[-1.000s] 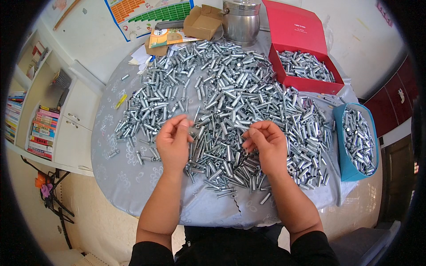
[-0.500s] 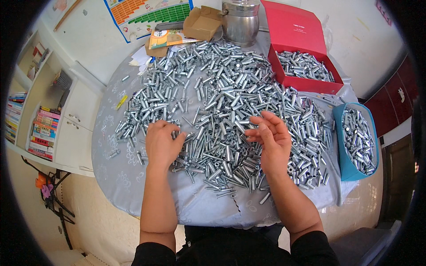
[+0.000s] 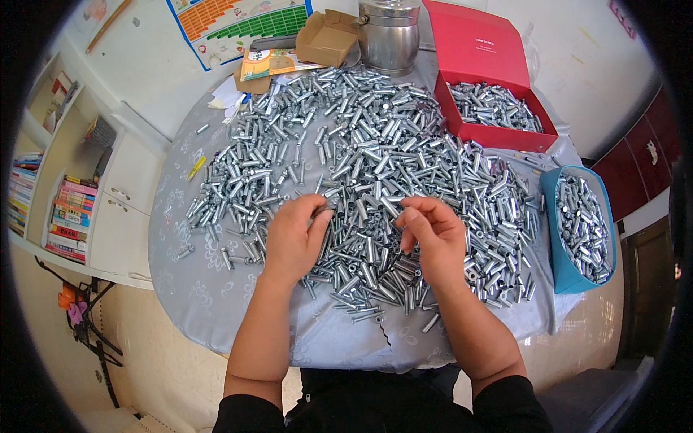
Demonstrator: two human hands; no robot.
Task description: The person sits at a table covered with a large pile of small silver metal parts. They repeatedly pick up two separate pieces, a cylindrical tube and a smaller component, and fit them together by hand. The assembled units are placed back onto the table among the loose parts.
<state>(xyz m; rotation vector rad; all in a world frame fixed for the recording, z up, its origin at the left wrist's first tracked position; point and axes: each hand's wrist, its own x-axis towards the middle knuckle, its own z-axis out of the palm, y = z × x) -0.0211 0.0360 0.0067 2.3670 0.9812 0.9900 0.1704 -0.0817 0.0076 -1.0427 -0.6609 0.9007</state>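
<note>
- Head view, only one I've got: pile of silver metal pieces (image 3: 372, 250), bolts and sleeves, spreads across the table (image 3: 209, 303) from near the far edge toward the near edge.
- Left hand (image 3: 289, 234): half a second ago it was dipped into the pile further left; now it has come back toward the middle. Thumb and forefinger near each other; I can't tell if a piece sits between them.
- Right hand (image 3: 440, 242): was more spread, now lower with fingers curled toward the thumb. Can't tell whether it grips anything either.
- Hands face each other over the pile, apart. My read: left went for a piece, and both are set to work together again.
- Red box (image 3: 505, 137), lid up, pieces inside, at the table's far right corner.
- Blue bin (image 3: 559, 249), also filled, by the right edge. Both look unchanged, neither hand near them.
</note>
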